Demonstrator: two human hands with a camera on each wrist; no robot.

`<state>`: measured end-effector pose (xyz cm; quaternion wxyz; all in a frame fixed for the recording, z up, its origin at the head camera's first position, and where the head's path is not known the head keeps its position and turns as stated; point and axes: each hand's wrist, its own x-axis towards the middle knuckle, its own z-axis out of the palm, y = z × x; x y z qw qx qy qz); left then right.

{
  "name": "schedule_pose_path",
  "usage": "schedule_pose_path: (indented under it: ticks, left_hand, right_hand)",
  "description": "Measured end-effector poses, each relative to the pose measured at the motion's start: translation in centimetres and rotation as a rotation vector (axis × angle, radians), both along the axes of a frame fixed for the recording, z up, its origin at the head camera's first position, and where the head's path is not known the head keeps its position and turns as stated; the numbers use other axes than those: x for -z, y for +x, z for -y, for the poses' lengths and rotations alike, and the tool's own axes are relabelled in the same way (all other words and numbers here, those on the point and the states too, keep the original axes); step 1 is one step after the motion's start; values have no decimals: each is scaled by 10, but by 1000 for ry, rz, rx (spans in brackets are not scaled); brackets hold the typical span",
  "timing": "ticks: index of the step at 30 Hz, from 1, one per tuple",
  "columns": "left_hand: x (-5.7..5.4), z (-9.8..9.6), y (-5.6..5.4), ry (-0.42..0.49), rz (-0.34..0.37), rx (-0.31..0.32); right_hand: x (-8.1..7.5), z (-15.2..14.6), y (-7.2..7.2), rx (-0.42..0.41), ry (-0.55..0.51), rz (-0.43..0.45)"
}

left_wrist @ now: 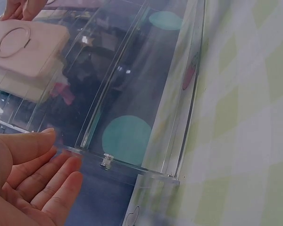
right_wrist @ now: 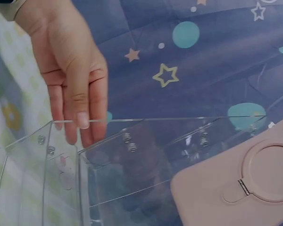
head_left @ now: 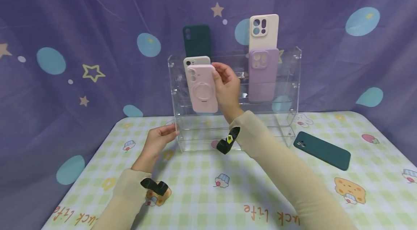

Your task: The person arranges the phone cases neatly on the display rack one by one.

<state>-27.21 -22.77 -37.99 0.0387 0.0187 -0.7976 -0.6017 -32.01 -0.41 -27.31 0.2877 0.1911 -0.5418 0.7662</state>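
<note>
My right hand (head_left: 228, 87) pinches a pink phone case (head_left: 202, 90) by its right edge, thumb in front. The case has a ring on its back and stands upright before a white phone case (head_left: 197, 60) on a tiered clear acrylic display rack (head_left: 297, 89). In the right wrist view the pink case (right_wrist: 217, 193) shows at the lower right. At the rack's left side panel, my left hand (head_left: 158, 142) grips the edge, with the thumb on one face and the fingers on the other, as the right wrist view shows of the left hand (right_wrist: 75, 70).
A dark green case (head_left: 197, 40) stands on the upper tier at left. At right a cream case (head_left: 272, 38) rises behind a lilac case (head_left: 262, 81). Another green case (head_left: 322, 150) lies on the checked tablecloth (head_left: 202, 201). A purple curtain (head_left: 107, 24) hangs behind.
</note>
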Motion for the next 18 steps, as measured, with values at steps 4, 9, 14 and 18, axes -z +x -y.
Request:
schedule_pose_path:
  ticks: [4,9,14,18]
  left_hand:
    - [1,1,1,-4,-1,1]
    - [-1,0,2,5,5,-2]
    - [-2,-1,3,19,1,8]
    - [-3,-1,3,12,5,8]
  right_hand:
    - [8,8,-1,29,17,-32]
    - [15,17,0,16,43,-37]
    - [20,22,-1,-7,55,-41]
    - [25,21,-2,-7,48,-36]
